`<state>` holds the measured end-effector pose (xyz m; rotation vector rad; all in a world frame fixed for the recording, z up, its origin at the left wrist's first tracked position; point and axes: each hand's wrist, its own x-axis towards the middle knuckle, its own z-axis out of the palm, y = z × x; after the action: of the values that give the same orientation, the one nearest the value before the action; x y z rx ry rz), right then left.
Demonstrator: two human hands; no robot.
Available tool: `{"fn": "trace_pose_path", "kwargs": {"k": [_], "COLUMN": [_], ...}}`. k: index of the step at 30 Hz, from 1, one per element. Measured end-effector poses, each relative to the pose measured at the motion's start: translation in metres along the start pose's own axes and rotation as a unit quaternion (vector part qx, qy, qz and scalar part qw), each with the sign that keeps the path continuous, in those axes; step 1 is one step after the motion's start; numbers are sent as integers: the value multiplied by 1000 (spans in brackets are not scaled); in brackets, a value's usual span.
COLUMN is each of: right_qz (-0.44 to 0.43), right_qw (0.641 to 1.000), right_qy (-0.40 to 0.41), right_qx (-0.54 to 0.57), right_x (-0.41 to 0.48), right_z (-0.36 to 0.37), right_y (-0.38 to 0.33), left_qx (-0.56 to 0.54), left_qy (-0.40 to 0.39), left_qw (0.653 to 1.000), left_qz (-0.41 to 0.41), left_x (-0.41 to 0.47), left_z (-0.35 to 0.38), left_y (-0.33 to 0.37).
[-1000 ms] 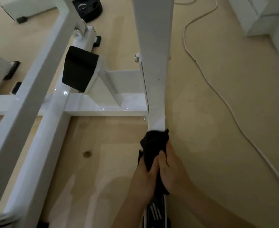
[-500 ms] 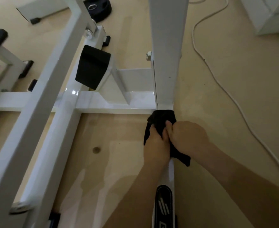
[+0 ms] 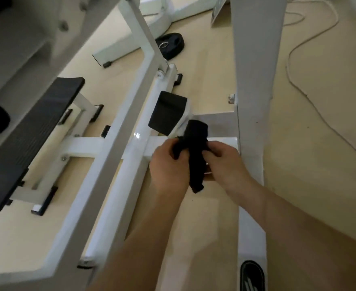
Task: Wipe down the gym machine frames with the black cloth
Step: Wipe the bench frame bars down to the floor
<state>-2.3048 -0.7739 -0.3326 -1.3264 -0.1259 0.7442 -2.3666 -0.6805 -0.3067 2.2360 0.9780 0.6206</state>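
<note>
Left hand (image 3: 168, 164) and right hand (image 3: 225, 162) both pinch the limp, bunched black cloth (image 3: 196, 148) over the glossy white box-section frame (image 3: 250, 114).

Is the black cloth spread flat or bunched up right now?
Bunched: the cloth is a crumpled strip gripped by the left hand and right hand, one end dangling.

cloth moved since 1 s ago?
Yes. The cloth went up the rail to the foot of the post, then left of the post, over the crossbar.
</note>
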Motion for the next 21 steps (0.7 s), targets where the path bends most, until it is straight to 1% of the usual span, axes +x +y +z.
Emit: {"fn": "trace_pose_path", "kwargs": {"k": [1, 3, 4, 5, 6, 7, 9, 10, 11, 13, 14, 15, 17, 18, 19, 21], "right_qz": [-50, -176, -240, -290, -320, -328, -304, -298, -299, -293, -285, -278, -270, -263, -255, -248], "right_qw": [999, 982, 963, 939, 913, 889, 853, 845, 843, 848, 853, 860, 884, 897, 909, 929], "right_qy": [18, 71, 98, 124, 144, 151, 137, 121, 108, 102, 105, 108, 108, 105, 101, 87], "right_qx": [12, -28, -76, -138, -209, -283, -402, -428, -434, -430, -425, -414, -367, -339, -313, -260], "right_x": [8, 23, 29, 35, 39, 42, 40, 38, 37, 39, 42, 45, 49, 48, 47, 41], "right_z": [12, 33, 41, 46, 48, 47, 41, 37, 33, 31, 30, 30, 29, 29, 27, 23], "right_y": [-9, -24, -30, -34, -34, -32, -22, -17, -14, -15, -18, -22, -29, -31, -31, -28], "left_qx": [-3, -14, -10, 15, 75, 171, 361, 419, 456, 508, 522, 534, 548, 552, 554, 548], "left_qy": [36, 88, 95, 81, 52, 22, -18, -31, -46, -85, -98, -109, -148, -153, -147, -126], "left_qw": [999, 992, 988, 981, 967, 937, 839, 797, 766, 720, 709, 711, 739, 750, 754, 745], "left_qz": [32, 87, 125, 176, 238, 302, 407, 434, 451, 465, 463, 444, 364, 329, 321, 359], "left_x": [14, 44, 58, 70, 79, 86, 94, 98, 104, 116, 121, 126, 134, 134, 132, 118], "left_z": [-6, -12, -13, -11, -9, -5, 2, 4, 5, 7, 8, 11, 18, 21, 23, 20], "left_y": [7, 22, 28, 33, 35, 34, 24, 22, 24, 36, 44, 55, 72, 75, 76, 64]}}
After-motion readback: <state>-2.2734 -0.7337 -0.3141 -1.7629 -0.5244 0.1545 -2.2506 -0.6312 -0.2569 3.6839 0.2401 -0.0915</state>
